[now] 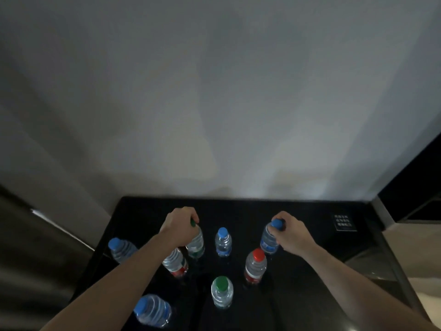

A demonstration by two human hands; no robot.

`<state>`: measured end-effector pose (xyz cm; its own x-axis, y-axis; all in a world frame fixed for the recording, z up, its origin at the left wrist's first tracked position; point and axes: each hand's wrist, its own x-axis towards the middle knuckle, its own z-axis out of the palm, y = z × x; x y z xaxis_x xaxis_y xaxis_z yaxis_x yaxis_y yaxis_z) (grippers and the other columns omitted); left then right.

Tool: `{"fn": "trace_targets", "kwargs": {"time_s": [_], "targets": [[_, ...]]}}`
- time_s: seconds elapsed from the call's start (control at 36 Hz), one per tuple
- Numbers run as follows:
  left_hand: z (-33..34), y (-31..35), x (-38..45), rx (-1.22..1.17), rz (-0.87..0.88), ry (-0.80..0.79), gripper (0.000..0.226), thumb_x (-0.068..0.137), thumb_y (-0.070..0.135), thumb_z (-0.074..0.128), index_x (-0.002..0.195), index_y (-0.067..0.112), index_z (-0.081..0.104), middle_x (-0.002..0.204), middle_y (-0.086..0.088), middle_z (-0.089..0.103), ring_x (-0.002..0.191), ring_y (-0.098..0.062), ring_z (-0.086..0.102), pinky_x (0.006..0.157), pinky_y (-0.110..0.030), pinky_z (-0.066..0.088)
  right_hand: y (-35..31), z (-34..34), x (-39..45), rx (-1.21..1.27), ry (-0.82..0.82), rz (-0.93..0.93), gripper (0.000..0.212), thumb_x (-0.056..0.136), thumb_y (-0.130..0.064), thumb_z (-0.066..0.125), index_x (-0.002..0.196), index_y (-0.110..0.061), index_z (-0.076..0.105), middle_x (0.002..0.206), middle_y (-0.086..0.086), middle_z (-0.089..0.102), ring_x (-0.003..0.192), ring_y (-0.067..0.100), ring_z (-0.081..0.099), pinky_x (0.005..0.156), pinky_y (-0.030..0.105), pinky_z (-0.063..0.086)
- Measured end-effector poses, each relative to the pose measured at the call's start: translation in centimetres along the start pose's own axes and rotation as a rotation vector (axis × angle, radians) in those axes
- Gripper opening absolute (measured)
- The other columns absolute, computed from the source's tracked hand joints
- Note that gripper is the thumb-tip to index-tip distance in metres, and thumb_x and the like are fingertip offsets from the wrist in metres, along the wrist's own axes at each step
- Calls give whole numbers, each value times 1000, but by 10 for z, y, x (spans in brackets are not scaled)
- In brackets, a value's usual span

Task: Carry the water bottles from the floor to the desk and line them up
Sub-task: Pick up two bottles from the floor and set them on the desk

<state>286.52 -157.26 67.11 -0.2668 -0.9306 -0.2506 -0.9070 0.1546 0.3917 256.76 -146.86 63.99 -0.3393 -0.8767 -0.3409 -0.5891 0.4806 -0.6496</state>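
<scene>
Fingers of my left hand (pixel 181 225) clasp the green-capped bottle (pixel 196 242), my right hand (pixel 290 231) the blue-capped bottle (pixel 270 237), both on the dark tabletop (pixel 310 271); I'd set each upright, level with the middle bottle (pixel 223 242).

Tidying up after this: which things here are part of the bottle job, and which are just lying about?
Job: desk; green-cap bottle in left hand; blue-cap bottle in right hand; six more bottles standing on the desk.

Lying about: small printed sign; wall.
</scene>
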Motion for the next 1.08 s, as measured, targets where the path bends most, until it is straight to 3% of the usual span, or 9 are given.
{"fn": "trace_targets", "kwargs": {"time_s": [0.11, 0.22, 0.44, 0.56, 0.72, 0.86, 0.97, 1.0, 1.08], "targets": [[4, -2, 23, -3, 27, -13, 16, 83, 16, 62, 89, 30, 62, 95, 6, 64, 82, -13, 60, 70, -27, 51, -7, 10, 7, -7, 9, 39, 16, 95, -31, 65, 106, -29, 54, 96, -2, 65, 81, 14, 69, 64, 27, 59], [5, -6, 38, 22, 46, -19, 15, 86, 17, 61, 92, 30, 62, 103, 2, 65, 90, -18, 61, 75, -27, 49, -11, 17, 12, -19, 10, 70, 15, 96, -31, 65, 105, -31, 53, 100, -5, 63, 87, 11, 67, 69, 25, 58], [12, -13, 50, 29, 83, -63, 10, 90, 19, 61, 96, 27, 61, 103, 3, 61, 88, -15, 58, 73, -27, 46, -9, 29, 9, 50, -34, 152, 20, 98, -30, 63, 114, -30, 51, 111, -4, 56, 88, 13, 62, 57, 22, 57], [12, -16, 54, 29, 103, -77, 13, 89, 19, 59, 99, 26, 63, 110, -1, 64, 95, -20, 61, 79, -30, 50, -9, 32, 7, 79, -12, 177, 23, 98, -30, 63, 118, -29, 51, 119, -1, 56, 96, 16, 62, 60, 24, 59], [9, -15, 52, 62, 122, -119, 28, 92, 23, 60, 119, 18, 63, 121, -5, 62, 106, -22, 61, 85, -30, 51, -13, 29, -5, 120, -9, 233, 50, 100, -29, 60, 146, -28, 41, 141, 6, 52, 119, 30, 62, 67, 30, 62], [5, -12, 43, 100, 147, -143, 38, 90, 28, 59, 127, 18, 59, 131, -5, 57, 117, -23, 56, 97, -30, 46, -12, 19, -23, 139, -18, 246, 66, 100, -31, 59, 157, -31, 26, 137, 7, 58, 101, 22, 69, 59, 25, 57], [-2, -4, 27, 170, 149, -106, 49, 91, 35, 59, 136, 17, 51, 138, -4, 52, 121, -23, 55, 99, -34, 47, -10, 9, -39, 136, 24, 190, 63, 101, -27, 59, 156, -29, 29, 99, -11, 61, 83, 15, 71, 73, 32, 64], [-5, -1, 21, 199, 152, -90, 52, 91, 38, 58, 139, 18, 48, 141, -3, 50, 124, -23, 53, 99, -35, 47, -10, 6, -43, 130, 31, 173, 62, 101, -26, 60, 156, -28, 30, 98, -13, 60, 84, 14, 70, 77, 34, 63], [-13, 15, 2, 222, 181, -37, 58, 91, 43, 56, 144, 21, 43, 147, 1, 44, 129, -21, 48, 101, -37, 46, -9, -7, -59, 93, 58, 121, 61, 100, -27, 61, 154, -30, 34, 127, -5, 59, 92, 12, 68, 85, 37, 61]]}}
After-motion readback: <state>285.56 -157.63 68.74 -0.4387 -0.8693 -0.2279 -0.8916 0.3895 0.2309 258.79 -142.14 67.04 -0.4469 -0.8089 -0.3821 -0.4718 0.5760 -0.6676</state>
